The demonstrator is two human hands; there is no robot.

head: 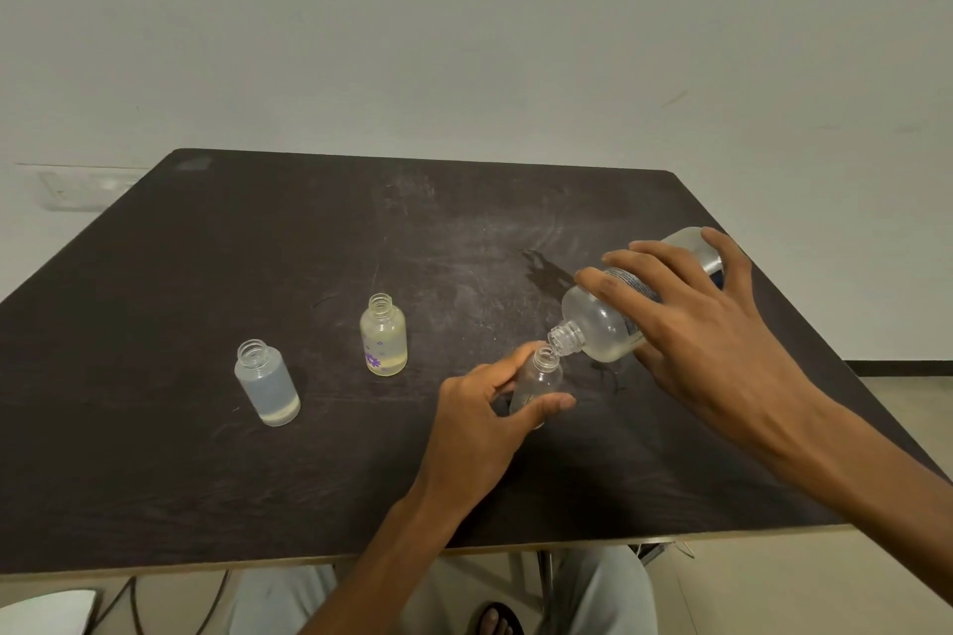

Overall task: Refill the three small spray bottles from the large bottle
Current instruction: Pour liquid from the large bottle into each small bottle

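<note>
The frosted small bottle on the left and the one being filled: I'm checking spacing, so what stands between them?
In the head view, the purple-printed small bottle stands between the frosted bottle and the clear bottle, set slightly farther back; otherwise bare table.

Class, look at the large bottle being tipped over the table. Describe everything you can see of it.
The large bottle is clear, frosted-looking plastic with a threaded neck, uncapped, and a printed label partly hidden by fingers. The right hand grips its body from above, tilting it steeply so its mouth points down-left, meeting the open mouth of the small bottle steadied by the left hand. It is held above the dark table. A little liquid pools in its lower side.
</note>
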